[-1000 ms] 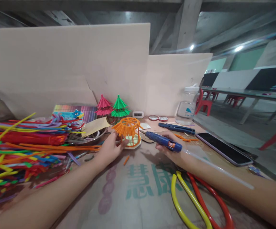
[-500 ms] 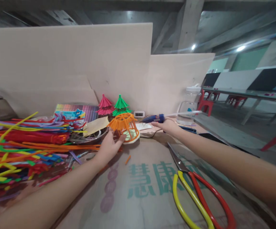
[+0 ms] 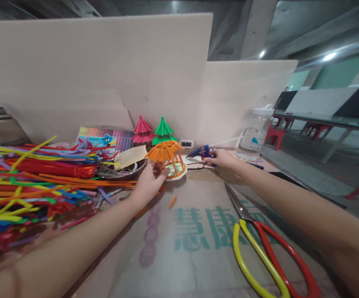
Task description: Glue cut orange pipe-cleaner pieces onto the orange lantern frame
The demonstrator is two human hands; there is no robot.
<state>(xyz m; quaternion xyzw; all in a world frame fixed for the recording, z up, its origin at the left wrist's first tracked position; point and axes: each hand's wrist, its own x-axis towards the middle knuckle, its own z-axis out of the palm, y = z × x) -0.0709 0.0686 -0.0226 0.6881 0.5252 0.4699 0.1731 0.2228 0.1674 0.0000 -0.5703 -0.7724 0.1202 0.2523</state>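
Note:
My left hand (image 3: 148, 182) is closed on an orange pipe-cleaner pavilion (image 3: 167, 152), its thumb over the pale round base. The pavilion has a fringed roof and upright posts, and leans a little. Farther right, my right hand (image 3: 223, 159) grips the handle end of a blue hot glue gun (image 3: 199, 152). A clear glue stick (image 3: 227, 141) juts out of its back, and its nozzle points left, over a white sheet. Nearer to me, big scissors (image 3: 244, 213) with one yellow and one red handle lie partly open. A short orange scrap (image 3: 173, 202) rests on the cardboard (image 3: 195, 265).
Many coloured pipe cleaners (image 3: 49, 169) pile up at left, beside a metal bowl (image 3: 120, 176) and a marker set (image 3: 99, 136). A pink tree (image 3: 142, 131), a green tree (image 3: 163, 130) and a small clock (image 3: 186, 143) stand behind. At right is a clear bottle (image 3: 255, 132).
The glue gun has turned and come lower, its nozzle now down toward the white sheet. My right hand has closed more around its handle. The view has shifted slightly; the left hand keeps the pavilion.

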